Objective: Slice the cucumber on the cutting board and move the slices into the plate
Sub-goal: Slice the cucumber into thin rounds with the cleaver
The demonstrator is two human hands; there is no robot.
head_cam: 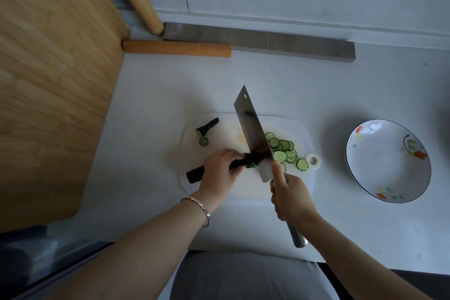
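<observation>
A dark green cucumber lies across the white cutting board, and my left hand presses it down over its middle. My right hand grips the handle of a cleaver, forefinger along the blade. The blade stands on the cucumber's right end. Several round slices lie in a loose heap just right of the blade. A cut-off cucumber end and one slice rest at the board's far left. The white flowered plate sits to the right of the board with nothing in it.
A large wooden board leans at the left. Two wooden rolling pins and a grey strip lie along the back wall. The counter's front edge runs just under my forearms.
</observation>
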